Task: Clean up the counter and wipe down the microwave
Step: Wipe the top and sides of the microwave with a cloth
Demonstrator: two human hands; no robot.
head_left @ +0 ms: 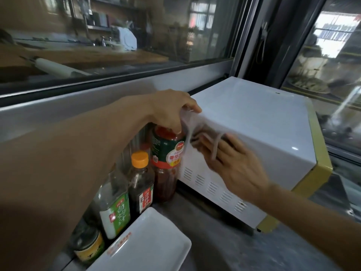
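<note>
Both hands held a thin white cloth against the side of the white microwave.

The left hand (pixel 172 108) pinched the upper edge of the cloth (pixel 190 130) between closed fingers (pixel 192 108) at the top corner of the microwave (pixel 254 118), while the right hand (pixel 234 163) lay flat below it, its fingers (pixel 209 145) spread and pressed over the cloth on the vented side panel. Just under the left fingers stood a red sauce bottle (pixel 168 159), with an orange-capped dark bottle (pixel 140 180) and a green-labelled bottle (pixel 115 208) beside it. A white rectangular tray (pixel 148 245) rested on the grey counter (pixel 224 251), nearer the camera than the right fingers.
</note>
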